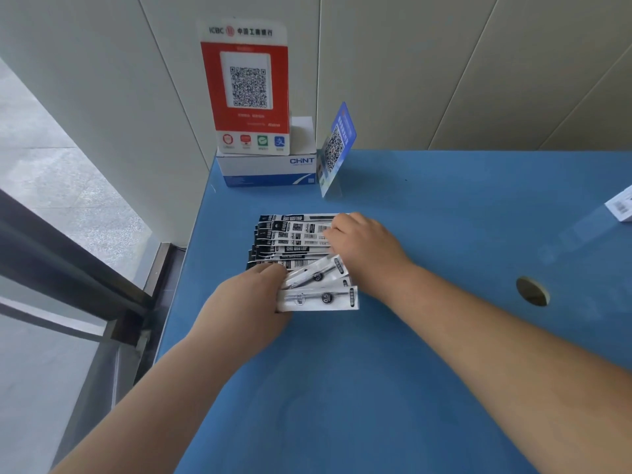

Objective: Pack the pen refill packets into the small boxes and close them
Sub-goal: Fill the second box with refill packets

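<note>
Blue table [427,206], near CHNT box [270,169]: left hand [246,302] pinching refill packets [290,239], right hand [362,248] curled on them, likely gathering for boxing.

We have one view, worn on the head, looking forward and down over the blue table [444,206]. It sits close, both forearms reaching in from below.

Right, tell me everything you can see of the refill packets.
The packets are long, flat, glossy sleeves printed black and white with barcodes, fanned in an overlapping row on the blue table. The two nearest show "0.5" labels. The left hand holds the near ones; the right hand rests on the row's right ends.
</note>
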The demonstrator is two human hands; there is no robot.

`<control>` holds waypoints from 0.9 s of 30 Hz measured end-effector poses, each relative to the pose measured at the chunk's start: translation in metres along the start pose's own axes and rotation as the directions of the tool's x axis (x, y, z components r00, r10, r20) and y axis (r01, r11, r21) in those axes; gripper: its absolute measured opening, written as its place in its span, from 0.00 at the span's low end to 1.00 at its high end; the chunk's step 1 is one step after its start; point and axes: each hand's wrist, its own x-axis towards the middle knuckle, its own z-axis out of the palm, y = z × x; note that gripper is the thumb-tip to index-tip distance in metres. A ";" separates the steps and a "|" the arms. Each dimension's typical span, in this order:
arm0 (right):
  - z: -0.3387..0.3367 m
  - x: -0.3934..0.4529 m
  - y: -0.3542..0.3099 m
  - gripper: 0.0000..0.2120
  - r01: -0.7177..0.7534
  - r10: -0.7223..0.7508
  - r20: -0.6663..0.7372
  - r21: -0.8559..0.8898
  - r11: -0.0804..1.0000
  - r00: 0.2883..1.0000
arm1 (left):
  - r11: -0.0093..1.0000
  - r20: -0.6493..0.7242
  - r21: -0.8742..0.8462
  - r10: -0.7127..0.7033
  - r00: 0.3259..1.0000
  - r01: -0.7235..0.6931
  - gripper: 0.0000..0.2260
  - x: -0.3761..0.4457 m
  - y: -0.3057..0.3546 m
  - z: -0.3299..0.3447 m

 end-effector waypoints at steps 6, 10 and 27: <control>0.001 0.002 -0.003 0.07 0.013 -0.013 -0.014 0.000 1.000 1.000 | 1.000 0.024 -0.001 -0.005 1.000 0.005 0.13 0.004 0.001 0.003; 0.001 0.002 -0.006 0.05 0.007 -0.007 0.003 -0.030 1.000 1.000 | 1.000 0.018 -0.002 -0.009 1.000 0.009 0.13 0.006 -0.001 0.002; -0.028 0.002 0.004 0.05 -0.117 0.109 0.049 0.199 0.973 0.993 | 1.000 -0.025 0.007 -0.015 1.000 0.015 0.13 -0.002 -0.003 -0.008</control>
